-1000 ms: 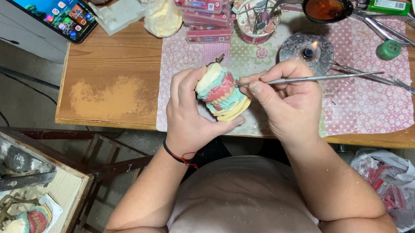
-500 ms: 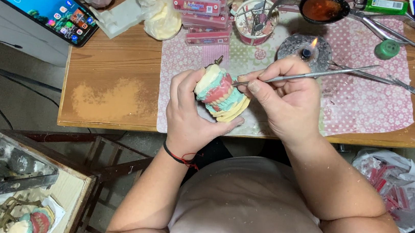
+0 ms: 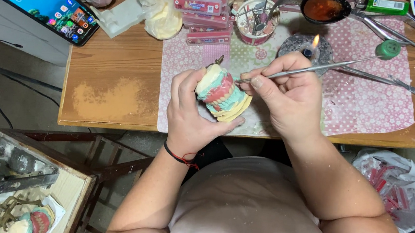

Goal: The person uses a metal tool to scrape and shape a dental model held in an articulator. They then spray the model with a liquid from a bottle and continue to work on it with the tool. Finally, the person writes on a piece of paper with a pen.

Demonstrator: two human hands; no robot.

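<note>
Left hand (image 3: 189,114) fingers wrap the dental model (image 3: 220,92); right hand (image 3: 287,94) fingers pinch the metal instrument (image 3: 315,67), whose tip should work lightly from 3 o'clock.

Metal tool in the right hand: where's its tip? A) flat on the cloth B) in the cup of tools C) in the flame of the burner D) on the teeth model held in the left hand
D: the right hand holds the thin metal tool with its tip against the teeth model, which the left hand grips; the lit burner sits behind, clear of the tip.
</note>
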